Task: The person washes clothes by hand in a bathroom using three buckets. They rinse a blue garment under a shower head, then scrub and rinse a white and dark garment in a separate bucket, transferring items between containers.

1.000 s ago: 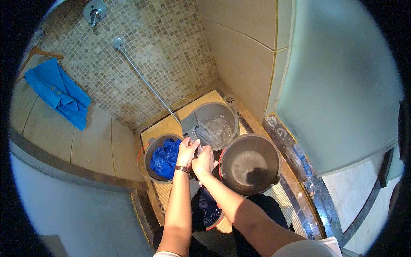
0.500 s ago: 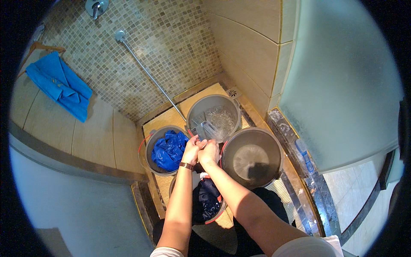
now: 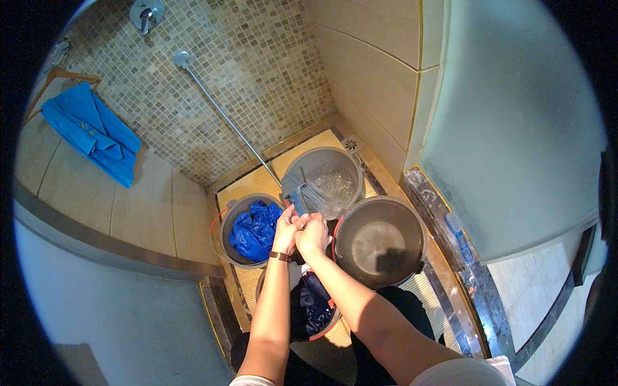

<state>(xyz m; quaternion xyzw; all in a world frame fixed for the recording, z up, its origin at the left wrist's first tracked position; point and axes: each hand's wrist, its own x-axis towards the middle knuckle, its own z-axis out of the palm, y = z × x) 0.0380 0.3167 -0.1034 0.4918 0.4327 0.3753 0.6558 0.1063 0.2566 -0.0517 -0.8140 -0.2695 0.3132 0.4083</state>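
Note:
My left hand (image 3: 287, 231), with a brown band at the wrist, and my right hand (image 3: 313, 237) are closed close together, fingers meeting. What they grip is hidden. They hover among several grey buckets. Just beyond my fingertips, a flat shower head (image 3: 297, 197) sprays water into the far grey bucket (image 3: 353, 161). A metal shower hose (image 3: 225, 114) stretches from the wall toward it. Left of my hands, a grey bucket (image 3: 226, 248) holds bright blue cloth (image 3: 256, 230). Below them, a near bucket (image 3: 335, 316) contains dark navy cloth (image 3: 315, 307), partly hidden by my forearms.
To the right, a large grey bucket (image 3: 415, 225) holds cloudy water. A blue brush (image 3: 459, 238) lies on the dark stone ledge (image 3: 430, 199). At left, a blue towel (image 3: 96, 135) hangs on a wooden hanger (image 3: 55, 74). Frosted glass (image 3: 515, 141) stands on the right.
The whole view has shifted slightly, so the buckets sit a little lower. My hands stay closed together in nearly the same place, turned slightly. Water keeps spraying into the far bucket.

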